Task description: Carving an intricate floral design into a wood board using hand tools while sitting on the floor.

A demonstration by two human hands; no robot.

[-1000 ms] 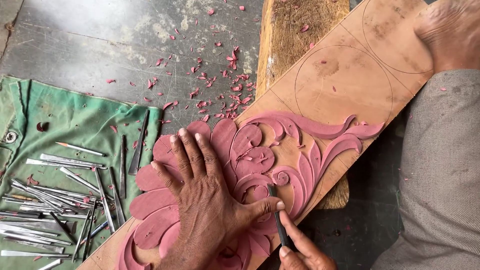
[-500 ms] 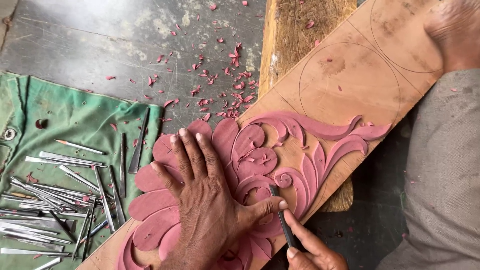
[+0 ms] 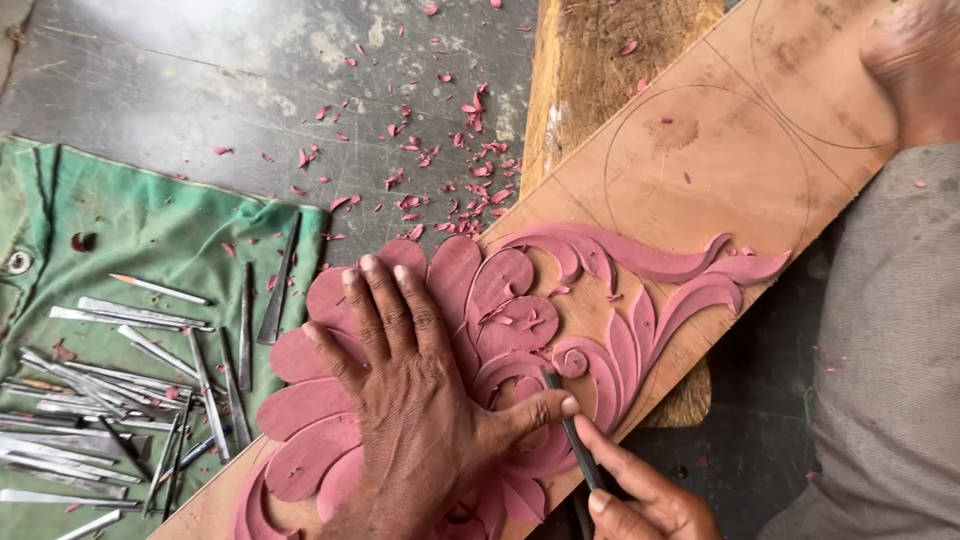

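Left hand (image 3: 415,400) lies flat, fingers spread, on the pink carved flower (image 3: 400,400) of the wooden board (image 3: 720,170), thumb pressed against the chisel (image 3: 572,435). Right hand (image 3: 645,495), at 5 o'clock, grips the chisel's shaft between thumb and fingers; its tip meets a spiral scroll (image 3: 572,360). At 9 o'clock, carving tools (image 3: 120,400) lie on a green cloth (image 3: 120,230). Pink shavings (image 3: 440,150) scatter at 12 o'clock.

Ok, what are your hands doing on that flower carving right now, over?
Left hand flat on the pink flower carving, thumb steadying the chisel. Right hand grips chisel. Pink chips scattered, none blocking.
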